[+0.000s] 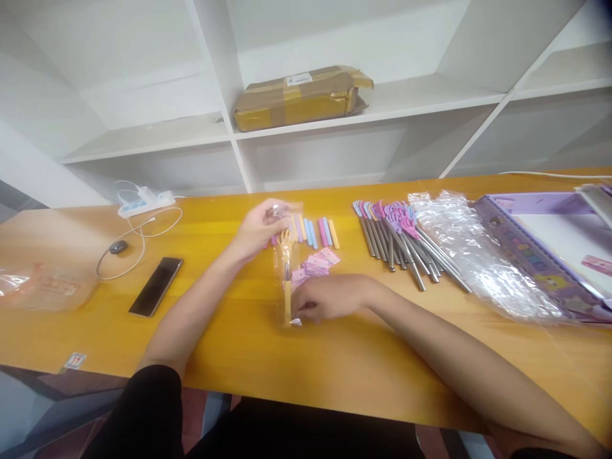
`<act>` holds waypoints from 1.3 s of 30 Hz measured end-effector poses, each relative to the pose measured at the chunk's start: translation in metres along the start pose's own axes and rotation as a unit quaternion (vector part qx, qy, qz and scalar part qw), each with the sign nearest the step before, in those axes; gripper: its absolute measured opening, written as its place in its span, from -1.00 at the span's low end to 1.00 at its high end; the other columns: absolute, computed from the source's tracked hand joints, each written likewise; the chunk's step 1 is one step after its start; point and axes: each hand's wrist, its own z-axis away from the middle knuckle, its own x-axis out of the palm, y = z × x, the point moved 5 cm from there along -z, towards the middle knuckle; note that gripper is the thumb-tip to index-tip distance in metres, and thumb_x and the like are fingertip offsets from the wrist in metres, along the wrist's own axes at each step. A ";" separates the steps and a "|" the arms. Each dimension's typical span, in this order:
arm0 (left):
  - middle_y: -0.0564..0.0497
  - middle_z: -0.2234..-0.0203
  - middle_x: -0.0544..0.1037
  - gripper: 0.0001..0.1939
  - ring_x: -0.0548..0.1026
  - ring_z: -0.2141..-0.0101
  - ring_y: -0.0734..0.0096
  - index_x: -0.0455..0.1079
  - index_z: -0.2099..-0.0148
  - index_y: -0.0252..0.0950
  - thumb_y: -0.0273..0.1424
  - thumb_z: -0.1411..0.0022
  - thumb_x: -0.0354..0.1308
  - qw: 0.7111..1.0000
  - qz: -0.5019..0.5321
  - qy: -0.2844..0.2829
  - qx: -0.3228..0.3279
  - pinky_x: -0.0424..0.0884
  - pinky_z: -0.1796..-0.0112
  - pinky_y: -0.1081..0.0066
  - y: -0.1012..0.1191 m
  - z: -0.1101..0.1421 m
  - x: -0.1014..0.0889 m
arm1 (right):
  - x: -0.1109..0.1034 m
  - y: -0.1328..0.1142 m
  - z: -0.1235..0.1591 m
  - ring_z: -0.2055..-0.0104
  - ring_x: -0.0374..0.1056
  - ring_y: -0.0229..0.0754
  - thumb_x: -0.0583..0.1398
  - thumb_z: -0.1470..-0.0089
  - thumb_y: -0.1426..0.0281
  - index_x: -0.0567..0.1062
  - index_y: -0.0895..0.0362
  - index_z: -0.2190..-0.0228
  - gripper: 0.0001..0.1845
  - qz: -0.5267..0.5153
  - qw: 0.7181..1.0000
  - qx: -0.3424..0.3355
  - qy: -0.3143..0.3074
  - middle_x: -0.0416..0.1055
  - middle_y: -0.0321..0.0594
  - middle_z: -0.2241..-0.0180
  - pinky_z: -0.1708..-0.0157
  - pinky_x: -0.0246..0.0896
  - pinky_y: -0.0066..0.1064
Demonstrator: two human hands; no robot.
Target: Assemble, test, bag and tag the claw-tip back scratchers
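Observation:
A clear plastic bag (280,271) with a yellow back scratcher (287,296) inside stands lengthwise between my hands. My left hand (262,226) is closed on the bag's upper end, by the claw-shaped head. At the lower end, the curled fingers of my right hand (335,296) pinch the bag beside the yellow handle; their tips are partly hidden. Small pink cards (321,260) lie just beyond my right hand. Behind them is a row of coloured sticks (310,233), partly covered by my left hand.
Several metal-rodded back scratchers (399,239) lie piled at right, beside clear plastic bags (478,261) and a purple box (526,255). A phone (155,287), a power strip (146,203), a white cable (143,245) and another plastic bag (48,287) occupy the left. A taped parcel (301,99) sits on the shelf.

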 end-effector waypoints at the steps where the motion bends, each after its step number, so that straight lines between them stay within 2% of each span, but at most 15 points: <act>1: 0.02 0.29 0.60 -0.55 0.51 0.44 0.49 0.49 -0.01 -0.24 -0.17 -0.17 0.50 1.000 -0.014 -0.010 -0.006 0.31 0.51 0.52 -0.001 0.001 0.001 | 0.004 0.004 0.001 0.33 0.50 -0.24 0.16 -0.24 0.51 0.65 0.18 0.16 -0.74 -0.016 0.999 0.041 -0.030 0.61 -0.21 0.31 0.25 0.30 -0.43; 3: 0.03 0.32 0.60 -0.57 0.55 0.39 0.46 0.48 -0.03 -0.24 -0.21 -0.19 0.48 0.999 -0.041 -0.024 -0.015 0.35 0.45 0.51 -0.002 0.003 0.004 | 0.004 0.013 0.011 0.43 0.50 -0.22 0.18 -0.26 0.47 0.62 0.18 0.23 -0.81 -0.027 0.990 0.133 -0.048 0.57 -0.23 0.41 0.34 0.30 -0.43; 4: 0.04 0.33 0.60 -0.58 0.56 0.38 0.46 0.47 -0.05 -0.23 -0.23 -0.21 0.46 0.998 -0.051 -0.028 -0.017 0.36 0.43 0.51 -0.001 0.004 0.006 | -0.002 0.018 0.018 0.48 0.48 -0.21 0.17 -0.28 0.44 0.60 0.18 0.28 -0.83 -0.019 0.984 0.174 -0.024 0.55 -0.22 0.45 0.38 0.29 -0.41; 7: 0.06 0.37 0.61 -0.57 0.59 0.38 0.45 0.44 -0.15 -0.19 -0.28 -0.29 0.40 0.997 -0.067 -0.035 -0.019 0.39 0.40 0.51 0.002 0.008 0.010 | -0.033 0.036 0.040 0.54 0.43 -0.16 0.14 -0.34 0.36 0.55 0.16 0.34 -0.76 0.045 0.957 0.257 0.129 0.54 -0.12 0.46 0.43 0.24 -0.33; 9: 0.06 0.37 0.61 -0.55 0.60 0.37 0.45 0.42 -0.18 -0.18 -0.29 -0.30 0.38 0.997 -0.059 -0.035 -0.018 0.40 0.39 0.51 0.005 0.010 0.012 | -0.055 0.051 0.051 0.46 0.45 -0.11 0.14 -0.38 0.28 0.55 0.17 0.28 -0.73 0.100 0.925 0.284 0.232 0.57 -0.02 0.35 0.37 0.25 -0.29; 11: 0.07 0.38 0.60 -0.54 0.61 0.37 0.44 0.41 -0.19 -0.19 -0.28 -0.30 0.38 0.998 -0.046 -0.034 -0.008 0.42 0.39 0.51 0.008 0.012 0.013 | -0.068 0.066 0.055 0.31 0.48 -0.06 0.17 -0.38 0.21 0.55 0.19 0.21 -0.70 0.154 0.899 0.292 0.287 0.56 0.06 0.20 0.27 0.25 -0.29; 14: 0.05 0.34 0.60 -0.55 0.59 0.37 0.44 0.45 -0.22 -0.17 -0.28 -0.33 0.35 0.997 -0.055 -0.042 0.027 0.46 0.35 0.47 0.013 0.013 0.015 | -0.073 0.084 0.049 0.16 0.45 -0.05 0.26 -0.32 0.18 0.55 0.21 0.17 -0.69 0.170 0.901 0.279 0.285 0.51 0.07 0.08 0.18 0.22 -0.34; 17: -0.04 0.17 0.66 -0.64 0.58 0.30 0.43 0.54 -0.19 -0.17 -0.28 -0.39 0.29 0.992 -0.096 -0.055 0.059 0.50 0.27 0.43 0.017 0.014 0.017 | -0.071 0.092 0.042 0.13 0.42 -0.09 0.33 -0.26 0.20 0.56 0.21 0.15 -0.69 0.145 0.915 0.256 0.276 0.48 0.02 0.06 0.15 0.21 -0.37; 20: -0.10 0.04 0.66 -0.68 0.59 0.16 0.37 0.59 -0.12 -0.22 -0.30 -0.36 0.30 0.987 -0.134 -0.055 0.069 0.51 0.17 0.41 0.019 0.015 0.018 | -0.070 0.094 0.038 0.14 0.40 -0.11 0.37 -0.20 0.24 0.56 0.21 0.12 -0.68 0.132 0.920 0.245 0.277 0.48 -0.02 0.06 0.15 0.21 -0.39; 26: -0.10 0.02 0.66 -0.62 0.60 0.16 0.38 0.56 -0.15 -0.23 -0.35 -0.29 0.35 0.987 -0.143 -0.047 0.058 0.51 0.16 0.41 0.022 0.017 0.019 | -0.067 0.090 0.035 0.18 0.41 -0.14 0.37 -0.16 0.31 0.57 0.20 0.17 -0.75 0.114 0.925 0.236 0.275 0.52 -0.05 0.09 0.17 0.21 -0.39; 32: -0.10 0.03 0.65 -0.61 0.60 0.17 0.40 0.55 -0.12 -0.26 -0.33 -0.27 0.39 0.991 -0.115 -0.028 0.056 0.53 0.12 0.39 0.023 0.018 0.020 | -0.064 0.081 0.035 0.17 0.44 -0.11 0.39 -0.14 0.26 0.54 0.19 0.10 -0.65 0.102 0.924 0.238 0.280 0.50 0.00 0.05 0.17 0.24 -0.36; 39: -0.12 0.06 0.66 -0.61 0.61 0.15 0.35 0.56 -0.09 -0.27 -0.28 -0.25 0.43 0.995 -0.080 -0.022 0.058 0.56 0.10 0.35 0.022 0.018 0.021 | -0.062 0.077 0.031 0.23 0.39 -0.13 0.37 -0.11 0.39 0.48 0.18 0.19 -0.75 0.098 0.916 0.255 0.293 0.51 0.00 0.08 0.26 0.18 -0.36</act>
